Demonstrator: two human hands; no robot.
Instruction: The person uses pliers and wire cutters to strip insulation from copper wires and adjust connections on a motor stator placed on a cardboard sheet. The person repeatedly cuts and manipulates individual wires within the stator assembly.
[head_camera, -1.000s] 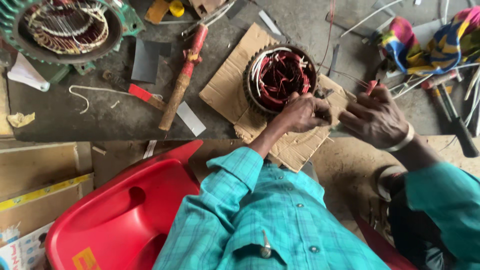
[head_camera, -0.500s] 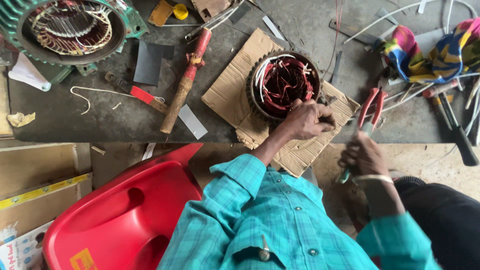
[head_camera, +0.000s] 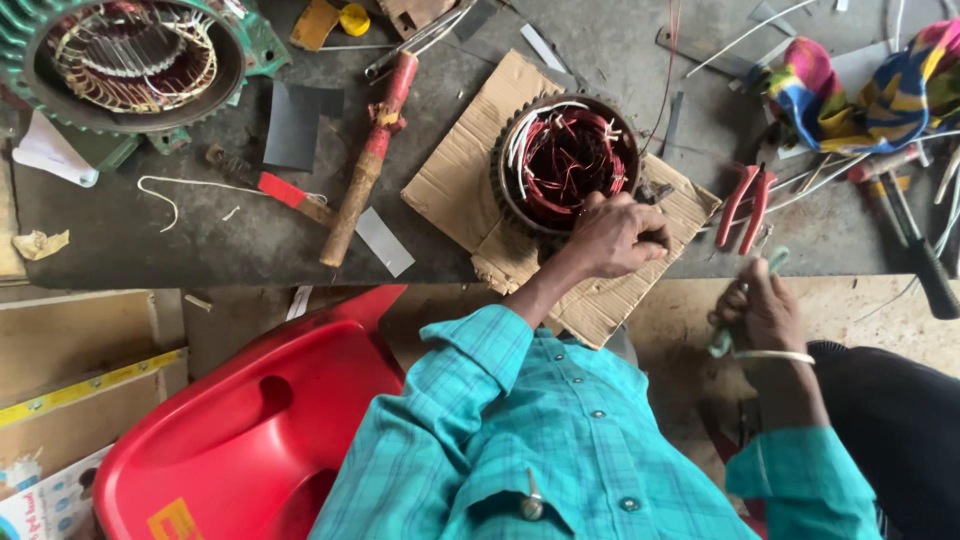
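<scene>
My left hand (head_camera: 618, 236) rests on the near rim of the small motor core (head_camera: 566, 160), fingers curled against its edge; whether they pinch a wire I cannot tell. The core sits on a sheet of cardboard (head_camera: 450, 175) at the front of the grey bench (head_camera: 200, 235), its red and white windings open to view. My right hand (head_camera: 760, 312) is off the bench, below its front edge, closed around a green-handled tool (head_camera: 745, 300) — only the handles show, the working end is hidden by my fingers. Red pliers (head_camera: 745, 205) lie on the bench just beyond that hand, between the cardboard and a tangle of white wires (head_camera: 830, 175). A bundle of coloured cloth (head_camera: 860, 90) sits at the far right, with a black-handled tool (head_camera: 925, 260) near the bench edge. To the left of the cardboard lies a long red-and-wood handle (head_camera: 370, 160), with a grey strip (head_camera: 385, 242) beside it and a dark square sheet (head_camera: 295, 125) further left. A larger green motor housing (head_camera: 130, 60) stands in the far left corner. My turquoise checked sleeve (head_camera: 480, 370) crosses the bench edge — a red plastic chair (head_camera: 260, 420) sits beside it.
</scene>
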